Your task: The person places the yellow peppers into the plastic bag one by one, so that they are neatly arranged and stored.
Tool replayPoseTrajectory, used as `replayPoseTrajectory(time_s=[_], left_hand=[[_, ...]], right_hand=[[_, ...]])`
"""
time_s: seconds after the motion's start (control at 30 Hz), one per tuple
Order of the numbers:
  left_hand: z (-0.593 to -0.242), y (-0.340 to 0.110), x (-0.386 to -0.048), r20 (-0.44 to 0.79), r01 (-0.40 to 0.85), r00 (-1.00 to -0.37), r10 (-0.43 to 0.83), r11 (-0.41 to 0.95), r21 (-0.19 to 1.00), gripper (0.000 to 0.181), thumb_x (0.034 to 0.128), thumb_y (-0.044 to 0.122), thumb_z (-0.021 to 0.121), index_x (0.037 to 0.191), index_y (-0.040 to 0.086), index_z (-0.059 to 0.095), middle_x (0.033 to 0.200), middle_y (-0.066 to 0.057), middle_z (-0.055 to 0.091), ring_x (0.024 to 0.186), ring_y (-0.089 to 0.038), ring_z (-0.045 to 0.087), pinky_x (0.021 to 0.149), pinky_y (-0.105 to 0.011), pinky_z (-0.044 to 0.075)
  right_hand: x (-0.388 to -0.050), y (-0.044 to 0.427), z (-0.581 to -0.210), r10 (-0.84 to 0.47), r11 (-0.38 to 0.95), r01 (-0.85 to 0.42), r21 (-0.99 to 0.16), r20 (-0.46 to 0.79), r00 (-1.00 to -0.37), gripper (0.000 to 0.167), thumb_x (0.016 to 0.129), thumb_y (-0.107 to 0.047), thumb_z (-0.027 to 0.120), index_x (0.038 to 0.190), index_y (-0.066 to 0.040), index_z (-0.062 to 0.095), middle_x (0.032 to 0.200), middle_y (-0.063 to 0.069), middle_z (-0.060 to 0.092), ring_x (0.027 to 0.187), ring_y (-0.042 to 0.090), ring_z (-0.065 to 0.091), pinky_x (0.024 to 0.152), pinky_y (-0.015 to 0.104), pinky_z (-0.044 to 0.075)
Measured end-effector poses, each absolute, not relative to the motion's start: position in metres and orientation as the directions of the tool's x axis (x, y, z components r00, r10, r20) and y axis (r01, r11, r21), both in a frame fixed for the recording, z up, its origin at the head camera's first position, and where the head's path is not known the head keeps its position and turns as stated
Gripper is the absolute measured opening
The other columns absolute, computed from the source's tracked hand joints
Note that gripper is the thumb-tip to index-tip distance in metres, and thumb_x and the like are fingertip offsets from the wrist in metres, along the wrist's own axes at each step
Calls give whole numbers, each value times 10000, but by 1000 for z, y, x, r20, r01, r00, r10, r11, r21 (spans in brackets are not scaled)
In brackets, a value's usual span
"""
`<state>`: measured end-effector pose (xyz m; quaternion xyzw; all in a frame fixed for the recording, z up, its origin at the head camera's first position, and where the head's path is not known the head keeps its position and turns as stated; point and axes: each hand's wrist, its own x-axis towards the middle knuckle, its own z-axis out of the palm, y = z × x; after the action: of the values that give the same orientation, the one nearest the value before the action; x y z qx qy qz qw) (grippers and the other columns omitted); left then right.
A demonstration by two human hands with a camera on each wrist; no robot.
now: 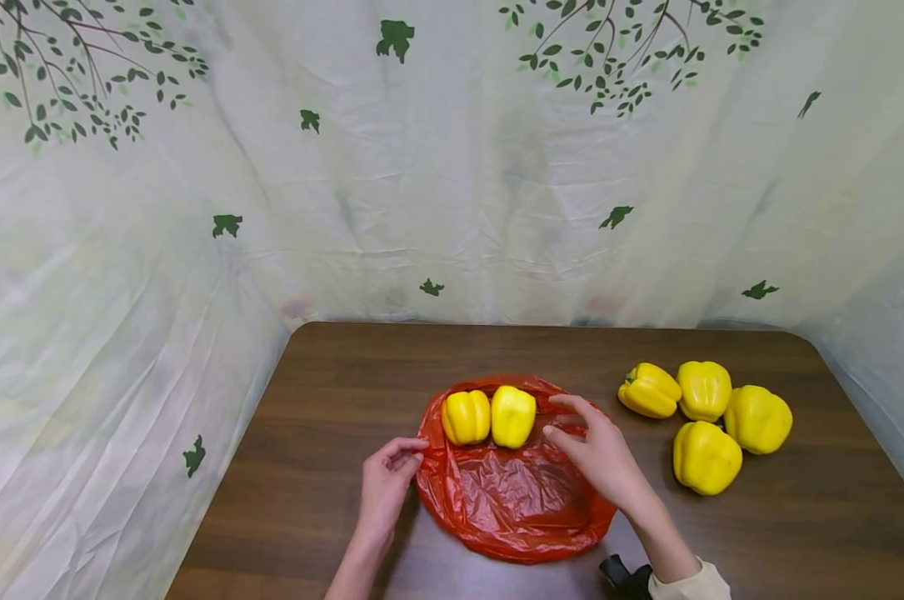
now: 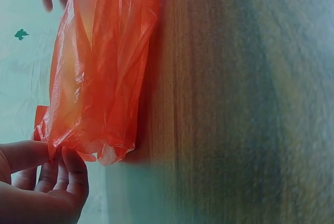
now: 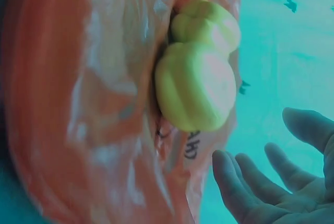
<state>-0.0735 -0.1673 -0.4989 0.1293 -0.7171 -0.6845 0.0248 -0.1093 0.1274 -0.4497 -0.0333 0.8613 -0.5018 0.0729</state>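
Observation:
A red plastic bag [image 1: 511, 500] lies spread on the table with its mouth opened wide. Inside it, near the far side, two yellow bell peppers [image 1: 466, 418] sit side by side. My left hand [image 1: 387, 479] pinches the bag's left rim between thumb and fingers, as the left wrist view [image 2: 52, 177] also shows. Over the bag's right side hovers my right hand [image 1: 597, 450], its fingers spread and holding nothing. In the right wrist view the nearer pepper [image 3: 195, 88] is apart from the fingertips [image 3: 222, 164].
Several more yellow bell peppers [image 1: 705, 390] stand grouped on the right of the brown wooden table [image 1: 332, 375]. A black object [image 1: 624, 575] is by the right wrist. Behind the table hangs a pale curtain [image 1: 459, 167] with green leaf prints.

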Motion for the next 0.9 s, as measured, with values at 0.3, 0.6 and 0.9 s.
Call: replayPoseTrajectory(time_s=[0.3, 0.6, 0.9], left_hand=[[-499, -166, -74, -143, -152, -965, -222, 25, 988, 185, 891, -88, 590, 1023, -33, 708, 974, -150, 658, 760, -161, 602, 632, -224, 504], [-499, -166, -75, -149, -159, -964, -222, 29, 987, 188, 892, -85, 597, 1030, -26, 710, 986, -148, 659, 780, -171, 611, 647, -229, 515], [-498, -166, -76, -134, -140, -966, -222, 12, 990, 184, 889, -95, 589, 1033, -56, 697, 1004, -168, 663, 811, -162, 635, 672, -232, 525]], right_hand=[[-94, 160, -441, -94, 509, 31, -860, -92, -991, 510, 935, -295, 682, 1382, -122, 508, 1306, 176, 575, 1150, 359, 578, 860, 462, 536], [-75, 195, -444, -7, 534, 70, -842, -88, -996, 550, 954, -358, 643, 1419, -125, 466, 1367, 193, 533, 1213, 355, 536, 915, 487, 501], [-57, 222, -447, 95, 572, 136, -809, -99, -991, 617, 940, -464, 620, 1420, -110, 462, 1352, 204, 519, 1215, 382, 505, 924, 511, 479]])
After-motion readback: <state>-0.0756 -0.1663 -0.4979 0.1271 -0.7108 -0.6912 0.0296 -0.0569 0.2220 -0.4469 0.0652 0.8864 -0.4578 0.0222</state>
